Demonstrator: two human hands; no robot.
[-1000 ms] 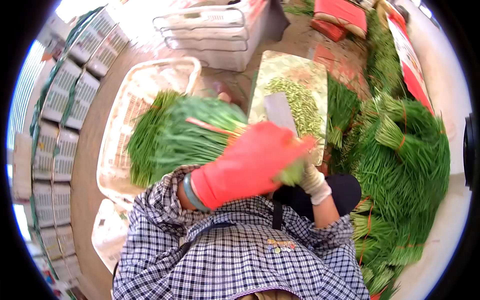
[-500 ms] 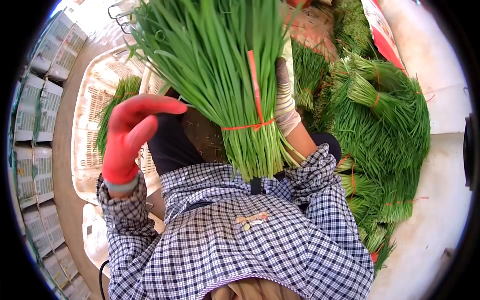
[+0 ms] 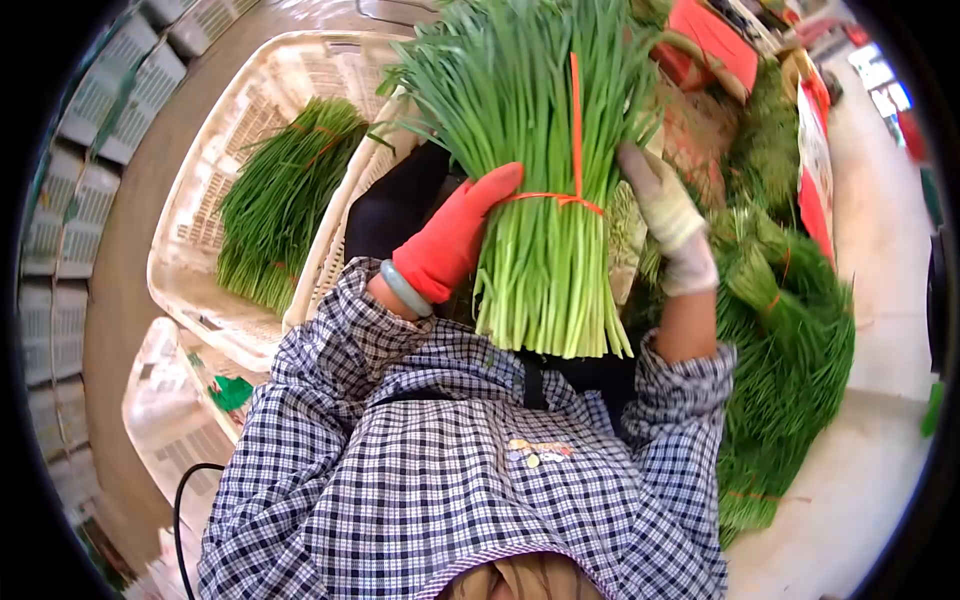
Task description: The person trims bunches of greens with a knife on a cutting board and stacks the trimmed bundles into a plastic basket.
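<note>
A thick bundle of garlic chives (image 3: 545,250) stands upright in front of my lap, cut stems down and leaves up. An orange-red tie (image 3: 560,198) circles it, one long end lying up along the leaves. My left hand (image 3: 455,235), in a red glove, grips the bundle's left side at the tie, thumb in front and the other fingers hidden behind. My right hand (image 3: 665,205), in a pale glove with grey fingertips, is closed against the right side, its fingers partly hidden by the leaves.
To the left, a white plastic crate (image 3: 185,235) holds tied chives (image 3: 290,205). More tied bundles (image 3: 785,330) are heaped at the right beside a pale wall-like surface (image 3: 880,450). Stacked grey-white crates (image 3: 85,210) line the far left. A black cable (image 3: 180,520) hangs at lower left.
My left hand has moved right from open air onto the bundle's left side. The bundle now stands straighter and its tie end points up. The view has shifted, showing more of the left crate.
</note>
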